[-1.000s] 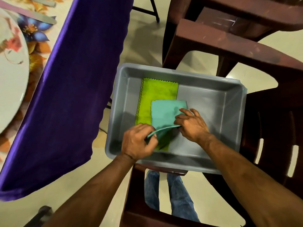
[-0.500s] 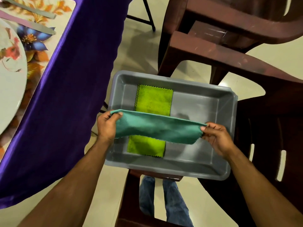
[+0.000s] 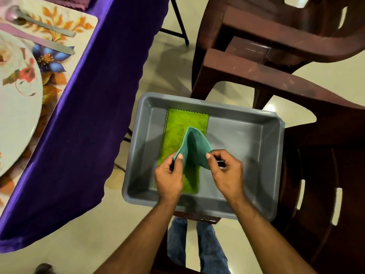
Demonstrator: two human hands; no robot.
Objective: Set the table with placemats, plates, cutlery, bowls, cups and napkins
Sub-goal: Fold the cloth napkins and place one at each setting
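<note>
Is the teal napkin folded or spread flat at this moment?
Folded: the teal napkin is doubled into a loop, its ends pinched by the left hand and right hand above the grey bin.

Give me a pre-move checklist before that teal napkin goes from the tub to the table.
1. Left hand pinches the teal napkin: ok.
2. Right hand pinches its other edge: ok.
3. Napkin lifted off the green napkin lying in the grey tub: ok.
4. Napkin folded neatly: not ok, it bulges between the hands.
5. Free spot on the floral placemat beside the plate: cannot tell.
</note>
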